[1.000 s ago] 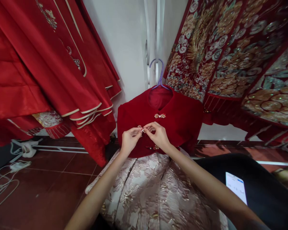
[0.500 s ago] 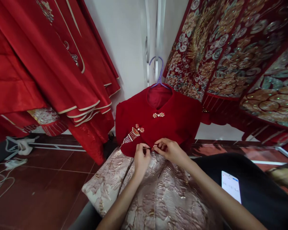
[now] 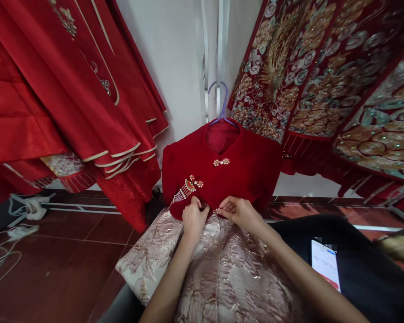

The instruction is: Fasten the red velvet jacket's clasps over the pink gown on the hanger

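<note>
Much of what we want to see at the hem is covered by the hands themselves: the left hand (image 3: 195, 218) hides the lower left edge of the red top (image 3: 235, 181), and we cannot tell whether its thumb and fingers, bent close to one another, are clamped on the cloth or on a fastening. The right hand (image 3: 240, 211) is easier to read, its fingertips pinched together on a small gold clasp (image 3: 216, 211) at the bottom edge, though we see only a sliver of that piece. Both forearms run out of view at the near edge, and the right one partly covers a phone (image 3: 325, 264), whose screen is too small for us to read. The garments at far left and far right are cut off as well. The red top is in the middle of the scene, on a purple hanger (image 3: 225, 103), its hem against pale brocade (image 3: 235, 273) in the near middle. We find it plain, deep red and matt, with a shinier lining showing at the neck. A pearly floral fastener (image 3: 221, 162) sits below the collar; lower left, a gold fan-shaped ornament (image 3: 188, 185) trails beaded strands, slanting down leftward.
</note>
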Demonstrator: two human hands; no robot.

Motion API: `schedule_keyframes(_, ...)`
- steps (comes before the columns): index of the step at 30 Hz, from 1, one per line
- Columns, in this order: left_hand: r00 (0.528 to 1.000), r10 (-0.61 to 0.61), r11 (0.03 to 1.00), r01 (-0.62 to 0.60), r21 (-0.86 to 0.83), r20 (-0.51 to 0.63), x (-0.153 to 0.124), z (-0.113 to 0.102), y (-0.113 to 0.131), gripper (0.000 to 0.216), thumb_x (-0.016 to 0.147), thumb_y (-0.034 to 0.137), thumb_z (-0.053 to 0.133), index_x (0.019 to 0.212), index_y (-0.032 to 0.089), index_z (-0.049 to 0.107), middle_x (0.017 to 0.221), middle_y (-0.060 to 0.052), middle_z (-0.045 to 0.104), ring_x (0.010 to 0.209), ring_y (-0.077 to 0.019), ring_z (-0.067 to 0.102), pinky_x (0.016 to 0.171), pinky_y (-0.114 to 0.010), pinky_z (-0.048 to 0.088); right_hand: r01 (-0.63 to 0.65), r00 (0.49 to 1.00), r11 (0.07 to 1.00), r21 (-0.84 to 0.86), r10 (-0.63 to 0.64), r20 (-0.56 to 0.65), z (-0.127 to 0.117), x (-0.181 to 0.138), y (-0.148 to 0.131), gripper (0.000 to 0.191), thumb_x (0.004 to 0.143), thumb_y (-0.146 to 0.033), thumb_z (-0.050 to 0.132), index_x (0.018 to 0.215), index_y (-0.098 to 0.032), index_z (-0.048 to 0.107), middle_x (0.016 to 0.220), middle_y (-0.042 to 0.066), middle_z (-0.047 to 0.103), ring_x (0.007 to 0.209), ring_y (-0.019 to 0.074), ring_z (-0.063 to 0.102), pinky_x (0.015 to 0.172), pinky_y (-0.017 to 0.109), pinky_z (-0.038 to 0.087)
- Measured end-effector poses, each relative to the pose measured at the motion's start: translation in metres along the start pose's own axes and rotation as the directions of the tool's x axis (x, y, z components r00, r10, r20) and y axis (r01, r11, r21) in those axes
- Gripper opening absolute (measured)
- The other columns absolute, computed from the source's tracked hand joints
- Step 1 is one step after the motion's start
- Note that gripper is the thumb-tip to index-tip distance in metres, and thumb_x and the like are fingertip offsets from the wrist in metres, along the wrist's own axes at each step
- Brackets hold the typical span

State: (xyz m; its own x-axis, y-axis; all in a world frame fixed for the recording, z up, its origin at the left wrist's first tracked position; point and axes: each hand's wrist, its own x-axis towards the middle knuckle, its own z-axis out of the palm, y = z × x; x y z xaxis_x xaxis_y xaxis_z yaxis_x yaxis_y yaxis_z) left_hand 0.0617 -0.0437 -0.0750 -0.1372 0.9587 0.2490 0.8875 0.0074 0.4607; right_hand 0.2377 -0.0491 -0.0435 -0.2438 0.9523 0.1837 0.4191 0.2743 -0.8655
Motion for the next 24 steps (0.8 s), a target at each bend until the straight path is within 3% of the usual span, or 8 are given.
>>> schedule_keyframes(4, 1.000, -0.007, 0.997, 0.007, 0.072, 0.001, 0.000, -0.003, 0.001, 0.022, 0.082, 0.041, 0.057, 0.088, 0.022, 0.048, 0.069, -0.003, 0.063, 0.065, -0.0226, 0.065, 0.060, -0.026, 0.038, -0.015, 1.000, 0.999, 0.043, 0.015, 0.013, -0.024, -0.004, -0.014, 0.012, 0.072, -0.029, 0.070, 0.078, -0.019, 0.066, 0.070, 0.003, 0.069, 0.064, 0.0147, 0.065, 0.060, 0.027, 0.055)
schedule_keyframes(9, 0.999, -0.031, 0.996, 0.032, 0.085, -0.010, -0.006, -0.005, 0.003, 0.020, 0.083, 0.034, 0.055, 0.096, 0.021, 0.046, 0.078, -0.006, 0.066, 0.067, -0.0225, 0.065, 0.059, -0.026, 0.037, 0.003, 1.000, 0.999, 0.043, -0.002, -0.025, -0.037, -0.003, -0.035, 0.014, 0.072, -0.030, 0.070, 0.079, -0.018, 0.067, 0.072, 0.003, 0.069, 0.064, 0.0140, 0.065, 0.061, 0.027, 0.055)
schedule_keyframes(13, 0.998, -0.032, 0.999, 0.031, -0.019, -0.047, -0.008, -0.007, 0.003, 0.018, 0.084, 0.030, 0.052, 0.098, 0.022, 0.043, 0.078, -0.004, 0.064, 0.069, -0.0223, 0.064, 0.059, -0.027, 0.038, 0.035, 0.999, 0.996, 0.080, -0.032, -0.041, -0.021, 0.007, -0.037, 0.015, 0.071, -0.029, 0.070, 0.081, -0.018, 0.067, 0.071, 0.003, 0.069, 0.064, 0.0139, 0.065, 0.062, 0.027, 0.055)
schedule_keyframes(19, 0.991, 0.057, 0.950, -0.091, -0.298, -0.121, -0.008, -0.008, -0.010, 0.015, 0.084, 0.022, 0.049, 0.098, 0.022, 0.043, 0.087, -0.004, 0.063, 0.075, -0.0190, 0.064, 0.067, -0.028, 0.044, 0.062, 0.998, 0.993, 0.100, -0.060, -0.026, 0.019, 0.023, -0.018, 0.013, 0.072, -0.029, 0.070, 0.079, -0.018, 0.066, 0.069, 0.001, 0.069, 0.064, 0.0131, 0.065, 0.063, 0.026, 0.056)
schedule_keyframes(24, 0.989, 0.056, 0.888, -0.111, -0.447, -0.134, -0.004, -0.003, -0.022, 0.014, 0.088, 0.031, 0.049, 0.098, 0.021, 0.049, 0.081, -0.003, 0.062, 0.072, -0.0166, 0.063, 0.067, -0.026, 0.047, 0.117, 0.988, 0.992, 0.044, -0.112, -0.107, 0.041, 0.030, 0.003, 0.009, 0.078, -0.025, 0.064, 0.083, -0.017, 0.064, 0.074, 0.002, 0.069, 0.068, 0.0131, 0.065, 0.067, 0.025, 0.054)
